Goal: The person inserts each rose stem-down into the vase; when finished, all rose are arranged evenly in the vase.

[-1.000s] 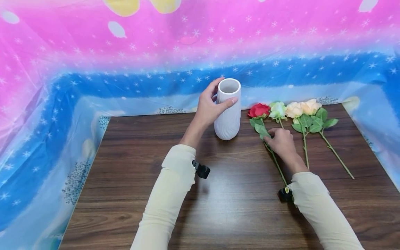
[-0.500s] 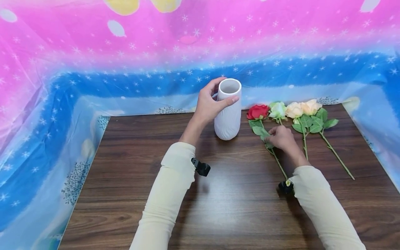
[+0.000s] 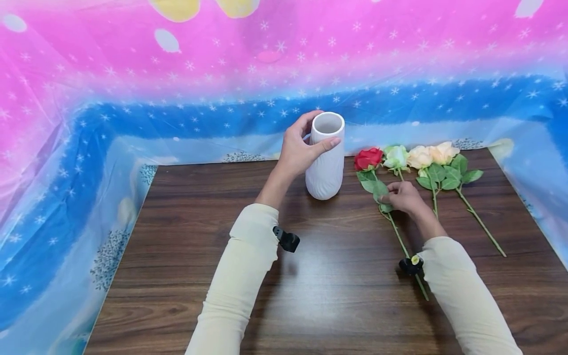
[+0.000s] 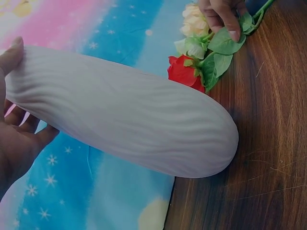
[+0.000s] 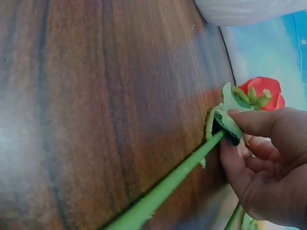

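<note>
A white vase (image 3: 326, 172) with a wavy ribbed surface stands upright near the table's back edge. My left hand (image 3: 298, 152) grips it around the upper part, thumb in front just below the rim. To its right lies a red rose (image 3: 368, 159) with green leaves. My right hand (image 3: 403, 198) pinches its stem beside the leaves; the right wrist view shows the thumb and index finger (image 5: 261, 122) closed there. A whitish-green rose (image 3: 396, 157) lies beside the red one, its stem mostly hidden by my right hand.
Two peach roses (image 3: 442, 153) with leafy stems lie farther right on the dark wooden table (image 3: 191, 246). A pink and blue patterned cloth (image 3: 230, 116) hangs behind the table and along its sides. Black cameras (image 3: 289, 241) sit on both wrists.
My right hand keeps its pinch on the red rose and has shifted slightly. A length of green stem now shows below the right wrist camera. The left hand and vase stay in place.
</note>
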A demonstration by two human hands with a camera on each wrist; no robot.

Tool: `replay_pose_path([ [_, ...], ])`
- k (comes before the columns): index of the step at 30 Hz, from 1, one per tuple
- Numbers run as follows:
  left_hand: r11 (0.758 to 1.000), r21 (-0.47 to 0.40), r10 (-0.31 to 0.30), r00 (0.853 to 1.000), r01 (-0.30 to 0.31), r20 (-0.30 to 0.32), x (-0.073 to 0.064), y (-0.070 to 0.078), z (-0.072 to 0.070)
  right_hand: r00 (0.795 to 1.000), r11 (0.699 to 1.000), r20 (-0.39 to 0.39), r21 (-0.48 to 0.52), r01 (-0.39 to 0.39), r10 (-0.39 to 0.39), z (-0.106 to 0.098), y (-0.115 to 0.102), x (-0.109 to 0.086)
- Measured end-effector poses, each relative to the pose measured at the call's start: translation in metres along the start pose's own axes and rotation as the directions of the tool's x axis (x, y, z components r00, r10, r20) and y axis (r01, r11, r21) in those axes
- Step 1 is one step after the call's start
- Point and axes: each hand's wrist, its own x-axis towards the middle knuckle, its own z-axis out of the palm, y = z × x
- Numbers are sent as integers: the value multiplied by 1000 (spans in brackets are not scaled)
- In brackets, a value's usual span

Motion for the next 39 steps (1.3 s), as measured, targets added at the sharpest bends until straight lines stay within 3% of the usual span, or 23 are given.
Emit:
replay_pose_path([
  [8,1000,8,7,1000,-7,-7,-1,1,1,996,994,86,103,-21,12,-6,6,-1],
  [17,1000,-6,15,1000,-15,-24,-1,1,0,984,996,176,71,-48,34,-9,7,1],
  [23,1000,6,14,1000,-14,-22,-2,0,0,980,989,195,132,-63,36,-12,9,1],
  [32,1000,12,7,1000,-7,-17,-1,0,-1,979,934,200,343,-102,34,-10,10,3],
  [39,1000,24,4,1000,-4,-10,-1,1,-1,987,894,159,444,-53,-20,-7,1,2],
])
